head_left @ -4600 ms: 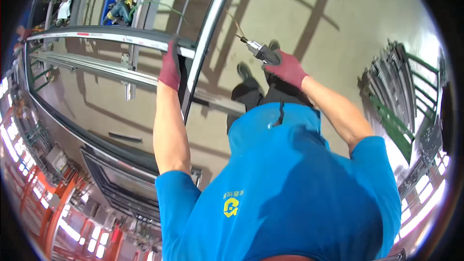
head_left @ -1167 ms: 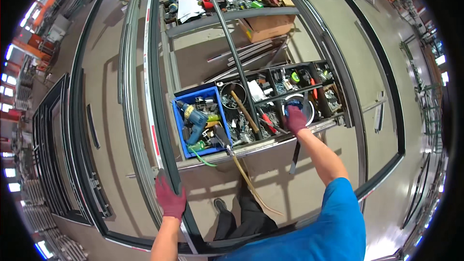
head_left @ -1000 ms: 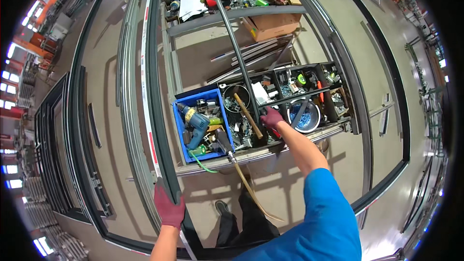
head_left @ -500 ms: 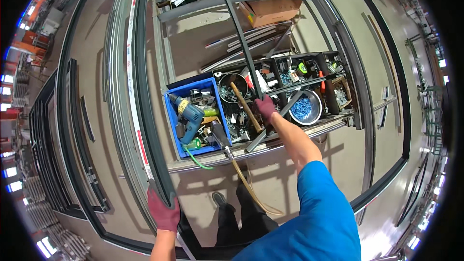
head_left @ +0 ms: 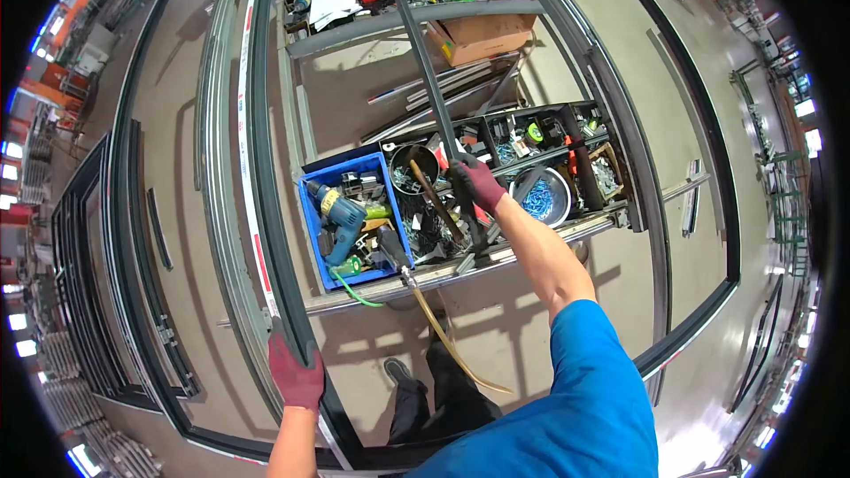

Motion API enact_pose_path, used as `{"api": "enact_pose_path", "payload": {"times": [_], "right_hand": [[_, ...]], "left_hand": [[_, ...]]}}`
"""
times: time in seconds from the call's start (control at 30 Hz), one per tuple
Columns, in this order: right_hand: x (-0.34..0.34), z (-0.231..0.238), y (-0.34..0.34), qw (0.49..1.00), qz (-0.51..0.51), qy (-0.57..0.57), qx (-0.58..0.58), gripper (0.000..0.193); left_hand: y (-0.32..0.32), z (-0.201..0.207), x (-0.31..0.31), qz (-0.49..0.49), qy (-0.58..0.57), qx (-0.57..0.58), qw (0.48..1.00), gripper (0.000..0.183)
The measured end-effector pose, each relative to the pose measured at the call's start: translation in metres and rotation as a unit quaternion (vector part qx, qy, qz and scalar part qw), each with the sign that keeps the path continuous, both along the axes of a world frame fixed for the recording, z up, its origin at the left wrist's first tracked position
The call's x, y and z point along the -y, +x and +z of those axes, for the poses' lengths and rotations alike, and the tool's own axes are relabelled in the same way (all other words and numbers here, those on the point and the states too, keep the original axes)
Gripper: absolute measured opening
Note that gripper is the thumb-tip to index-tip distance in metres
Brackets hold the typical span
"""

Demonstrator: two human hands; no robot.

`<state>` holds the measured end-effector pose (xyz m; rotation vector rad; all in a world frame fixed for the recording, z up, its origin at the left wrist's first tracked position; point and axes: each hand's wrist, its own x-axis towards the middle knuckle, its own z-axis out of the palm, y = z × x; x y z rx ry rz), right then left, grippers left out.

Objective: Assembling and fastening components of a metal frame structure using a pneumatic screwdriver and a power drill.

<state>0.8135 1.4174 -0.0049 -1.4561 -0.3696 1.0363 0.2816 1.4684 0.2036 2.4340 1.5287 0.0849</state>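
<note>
My left hand [head_left: 297, 373], in a maroon glove with dark fingertips, is closed round the long dark frame profile [head_left: 282, 252] on the left, near its lower end. My right arm reaches forward, and my right hand [head_left: 481, 181], gloved alike, is closed on a thin dark bar [head_left: 423, 62] running from the far edge towards me. Below this bar is a parts tray with a wooden-handled hammer [head_left: 431, 190] and a metal bowl of blue screws [head_left: 542, 198]. Left of the hammer, a blue crate [head_left: 307, 230] holds a blue power drill [head_left: 343, 217].
An air tool with a yellowish hose [head_left: 443, 327] hangs over the crate's near corner. Farther off are a cardboard box [head_left: 482, 35] and another tray with white paper [head_left: 335, 2]. Large dark frames [head_left: 737, 239] surround me; more frames [head_left: 88, 257] lean at the left.
My right hand has shifted slightly left and away from me with the thin bar, whose end now shows beyond the hand. The view has shifted a little; my left hand stays on the profile.
</note>
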Motion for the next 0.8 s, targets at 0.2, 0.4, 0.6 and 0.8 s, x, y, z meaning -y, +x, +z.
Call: {"api": "enact_pose_path", "payload": {"times": [0.2, 0.4, 0.6, 0.8], "right_hand": [[-0.021, 0.051, -0.020, 0.999, -0.010, -0.043, 0.026, 0.027], [-0.010, 0.100, -0.086, 0.914, -0.062, -0.183, 0.357, 0.052], [0.036, 0.139, -0.173, 0.942, -0.063, -0.148, 0.295, 0.060], [0.077, 0.127, -0.245, 0.988, -0.048, -0.021, 0.145, 0.044]], "left_hand": [[-0.002, -0.008, -0.004, -0.015, 0.012, 0.022, 1.000, 0.086], [0.005, 0.002, -0.006, -0.035, 0.033, 0.013, 0.999, 0.084], [0.065, -0.007, 0.048, -0.072, -0.052, 0.118, 0.989, 0.091], [0.152, -0.042, 0.103, 0.005, -0.330, 0.329, 0.885, 0.045]]}}
